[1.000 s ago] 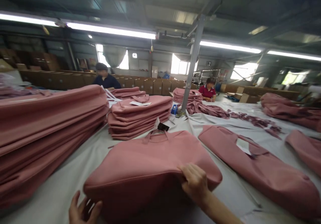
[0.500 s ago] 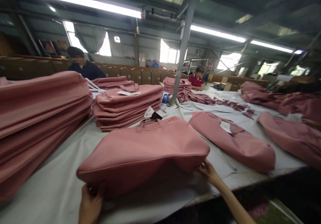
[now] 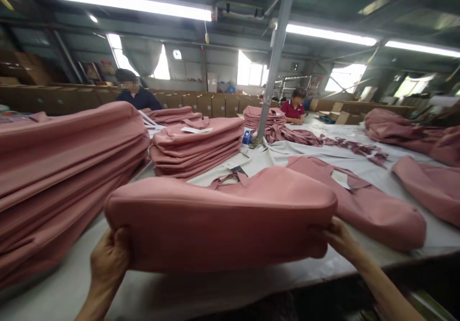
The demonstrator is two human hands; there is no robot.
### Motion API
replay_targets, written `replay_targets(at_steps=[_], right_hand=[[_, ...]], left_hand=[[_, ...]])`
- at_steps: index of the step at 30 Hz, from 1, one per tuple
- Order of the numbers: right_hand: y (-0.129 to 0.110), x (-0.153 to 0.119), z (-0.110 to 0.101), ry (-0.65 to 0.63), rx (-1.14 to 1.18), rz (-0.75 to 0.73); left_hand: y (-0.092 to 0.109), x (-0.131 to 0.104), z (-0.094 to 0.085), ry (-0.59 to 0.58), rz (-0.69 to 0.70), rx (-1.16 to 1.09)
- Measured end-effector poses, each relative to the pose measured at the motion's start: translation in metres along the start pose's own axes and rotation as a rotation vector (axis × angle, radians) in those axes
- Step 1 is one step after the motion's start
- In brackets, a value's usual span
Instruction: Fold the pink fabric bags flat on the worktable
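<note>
A large flat pink fabric bag is lifted at its near edge above the white-covered table. My left hand grips the bag's lower left corner. My right hand grips its lower right corner. The bag's far end with its handles still lies toward the table.
A tall stack of pink bags stands on the left, a lower stack behind. More pink bags lie at the right. A metal post rises mid-table. Two people sit at the far side. Cardboard boxes line the back.
Both hands moved to the bag's near corners and raised its near edge off the table toward me. The head view dropped and shifted slightly.
</note>
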State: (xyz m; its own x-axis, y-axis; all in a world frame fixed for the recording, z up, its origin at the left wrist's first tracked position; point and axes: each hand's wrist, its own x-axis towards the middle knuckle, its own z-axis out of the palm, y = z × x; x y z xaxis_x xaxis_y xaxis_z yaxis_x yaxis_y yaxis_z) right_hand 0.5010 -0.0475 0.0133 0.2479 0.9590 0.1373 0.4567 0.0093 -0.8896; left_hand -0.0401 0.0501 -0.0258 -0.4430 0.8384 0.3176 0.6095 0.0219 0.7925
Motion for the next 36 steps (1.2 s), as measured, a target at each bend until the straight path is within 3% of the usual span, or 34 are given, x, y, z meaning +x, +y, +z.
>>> replay_targets(at_steps=[3, 5, 11, 16, 19, 22, 25, 27, 29, 32, 36], right_hand=[[0.036, -0.031, 0.013, -0.003, -0.011, 0.047], [0.045, -0.034, 0.019, -0.002, -0.002, 0.069], [0.047, -0.018, -0.002, 0.065, 0.017, 0.070], [0.081, -0.029, 0.022, 0.070, -0.006, 0.072], [0.092, -0.028, 0.029, 0.059, -0.046, 0.050], [0.094, -0.023, 0.023, 0.069, -0.119, 0.036], [0.088, -0.024, 0.013, 0.126, -0.215, 0.044], [0.073, -0.028, 0.006, 0.226, -0.356, -0.030], [0.045, -0.036, 0.000, 0.359, -0.584, -0.216], [-0.013, -0.045, 0.001, 0.420, -0.885, -0.539], [-0.070, -0.038, 0.030, 0.188, -1.071, -0.720]], left_hand=[[-0.035, -0.036, 0.002, -0.085, 0.002, 0.058], [-0.044, -0.046, 0.005, -0.146, -0.002, 0.066], [-0.036, -0.043, 0.002, -0.095, 0.045, 0.062], [-0.050, -0.053, 0.022, -0.274, 0.069, 0.045], [-0.052, -0.049, 0.030, -0.296, 0.094, 0.048], [-0.045, -0.047, 0.024, -0.255, 0.083, 0.072], [-0.026, -0.056, 0.007, -0.077, 0.166, 0.081], [-0.003, -0.065, -0.006, 0.062, 0.394, 0.128], [0.026, -0.075, -0.017, 0.112, 0.684, 0.218], [0.074, -0.081, -0.020, -0.025, 0.952, 0.360], [0.123, -0.076, 0.001, -0.263, 1.053, 0.556]])
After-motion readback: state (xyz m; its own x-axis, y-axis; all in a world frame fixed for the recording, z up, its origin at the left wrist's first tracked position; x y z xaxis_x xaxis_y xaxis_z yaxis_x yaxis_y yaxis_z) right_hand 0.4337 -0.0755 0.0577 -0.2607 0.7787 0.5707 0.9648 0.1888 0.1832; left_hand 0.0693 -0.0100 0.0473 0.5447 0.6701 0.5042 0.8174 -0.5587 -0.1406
